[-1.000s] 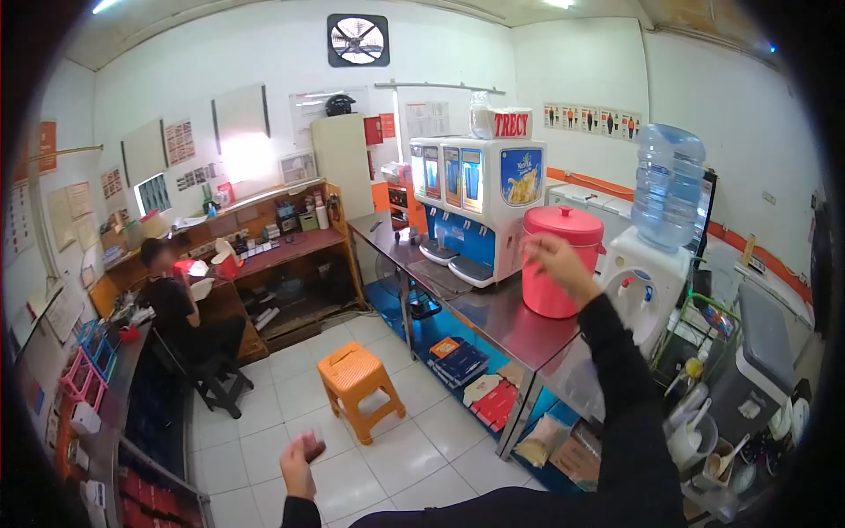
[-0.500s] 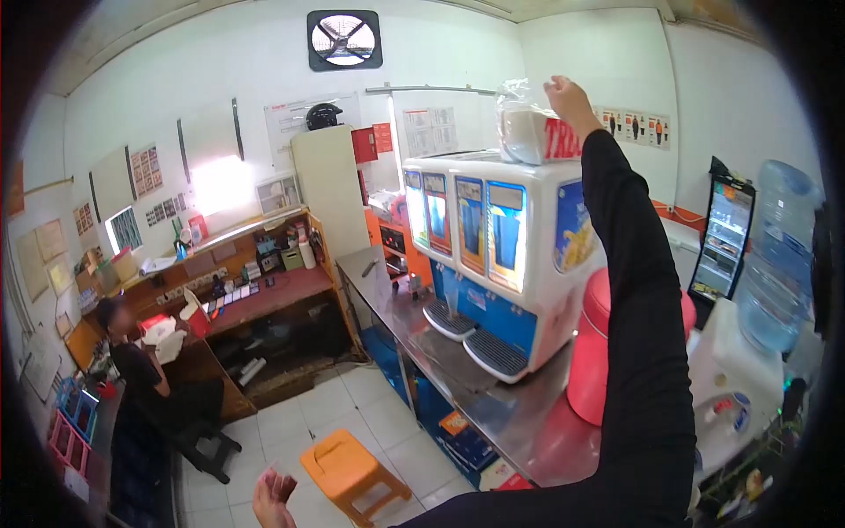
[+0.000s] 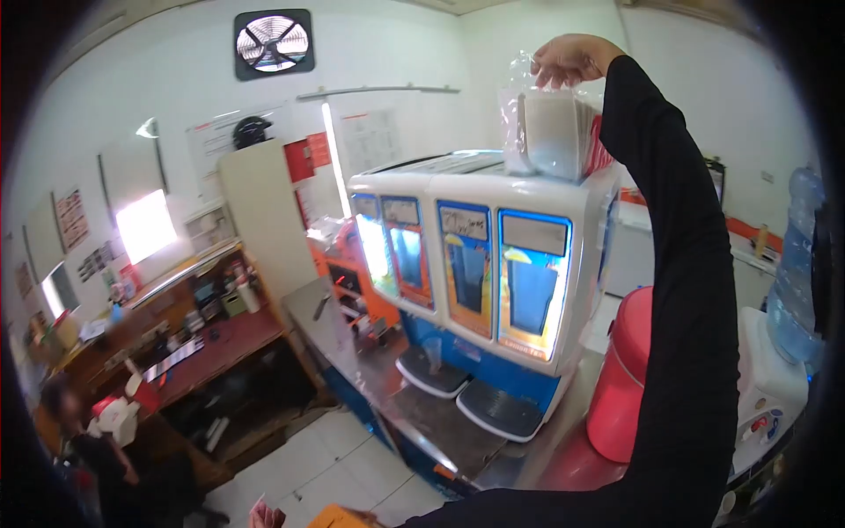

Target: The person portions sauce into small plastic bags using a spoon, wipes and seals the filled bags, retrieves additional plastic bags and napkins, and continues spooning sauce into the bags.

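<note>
On top of the drink dispenser [image 3: 475,255] stands a clear plastic bag [image 3: 515,123] holding a stack of white paper packaging [image 3: 556,136] with red print on one side. My right hand [image 3: 572,62] is above it at the end of a raised, black-sleeved arm. Its fingers curl down onto the open top of the bag and grip the plastic. My left hand [image 3: 266,513] is low at the bottom edge, mostly cut off, near an orange stool [image 3: 339,517]. Its fingers look curled; whatever is in them cannot be made out.
A steel counter [image 3: 352,352] carries the dispenser, with two drip trays in front. To the right are a red drum [image 3: 625,378] and a water dispenser [image 3: 766,378] with a large bottle. A person [image 3: 97,449] sits at the left by a wooden desk [image 3: 211,365].
The view has turned right and come nearer the dispenser. My right hand has gone from beside the bag's top to bending over it with fingers on it. My left hand sits lower in view.
</note>
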{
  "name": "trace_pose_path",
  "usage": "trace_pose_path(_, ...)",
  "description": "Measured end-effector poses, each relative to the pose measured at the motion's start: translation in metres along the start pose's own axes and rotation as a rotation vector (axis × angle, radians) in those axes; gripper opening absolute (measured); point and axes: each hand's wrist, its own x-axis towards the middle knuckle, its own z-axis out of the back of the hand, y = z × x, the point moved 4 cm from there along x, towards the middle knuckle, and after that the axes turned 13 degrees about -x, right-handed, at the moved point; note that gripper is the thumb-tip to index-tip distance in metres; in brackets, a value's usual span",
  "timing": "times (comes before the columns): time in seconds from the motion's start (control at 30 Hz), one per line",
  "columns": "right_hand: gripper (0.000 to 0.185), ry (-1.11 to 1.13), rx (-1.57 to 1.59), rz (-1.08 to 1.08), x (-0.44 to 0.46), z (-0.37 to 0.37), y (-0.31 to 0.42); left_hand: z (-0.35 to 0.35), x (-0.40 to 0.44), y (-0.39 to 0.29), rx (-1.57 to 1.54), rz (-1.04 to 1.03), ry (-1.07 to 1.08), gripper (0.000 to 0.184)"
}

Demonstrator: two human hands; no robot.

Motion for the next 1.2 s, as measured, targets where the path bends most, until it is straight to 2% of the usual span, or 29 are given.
trace_pose_path(0.03,0.029,0.074,-0.112,0.013,0.000,-0.001,0.000,-0.037,0.018,0.007,0.009,0.017,0.107,0.039)
trace_pose_path(0.07,0.029,0.062,-0.134,-0.019,-0.001,0.003,-0.002,-0.069,0.033,0.015,0.020,0.031,0.214,0.038)
trace_pose_path(0.13,0.033,0.132,-0.051,-0.058,-0.016,-0.009,0.008,-0.127,0.073,0.040,-0.072,0.042,0.406,0.033)
trace_pose_path(0.17,0.033,0.127,-0.188,-0.068,-0.024,-0.017,0.016,-0.151,0.085,0.047,-0.064,0.063,0.433,0.033)
trace_pose_path(0.23,0.033,0.115,-0.240,-0.081,-0.027,-0.026,0.018,-0.207,0.090,0.054,-0.087,0.109,0.635,0.033)
trace_pose_path(0.3,0.033,0.108,-0.299,-0.092,-0.032,-0.036,0.023,-0.231,0.112,0.080,-0.096,0.137,0.703,0.032)
trace_pose_path(0.4,0.029,-0.012,-0.953,-0.047,-0.040,-0.045,0.045,-0.262,0.110,0.095,-0.133,0.206,0.810,0.029)
trace_pose_path(0.47,0.026,-0.044,-0.974,-0.106,-0.045,-0.048,0.051,-0.275,0.105,0.108,-0.187,0.252,0.887,0.029)
trace_pose_path(0.57,0.022,-0.163,-0.725,-0.023,-0.035,-0.033,0.034,-0.288,0.089,0.127,-0.133,0.315,0.947,0.031)
trace_pose_path(0.6,0.022,-0.167,-0.729,-0.048,-0.041,-0.032,0.032,-0.292,0.089,0.130,-0.102,0.334,0.968,0.032)
trace_pose_path(0.63,0.020,-0.184,-0.589,-0.075,-0.046,-0.030,0.031,-0.296,0.087,0.134,-0.057,0.377,1.077,0.034)
trace_pose_path(0.67,0.018,-0.201,-0.449,-0.098,-0.051,-0.029,0.031,-0.299,0.084,0.135,-0.054,0.388,1.092,0.034)
trace_pose_path(0.7,0.018,-0.135,-0.422,-0.152,-0.056,-0.031,0.029,-0.304,0.077,0.134,-0.048,0.401,1.106,0.033)
trace_pose_path(0.83,0.031,-0.039,-0.477,-0.213,-0.062,-0.033,0.038,-0.314,0.072,0.139,-0.049,0.453,1.138,0.031)
trace_pose_path(0.9,0.031,-0.022,-0.505,-0.222,-0.058,-0.031,0.039,-0.316,0.073,0.146,0.027,0.474,1.128,0.030)
trace_pose_path(1.2,0.026,0.151,-0.640,-0.332,-0.065,-0.046,0.045,-0.316,0.068,0.145,-0.051,0.576,1.121,0.031)
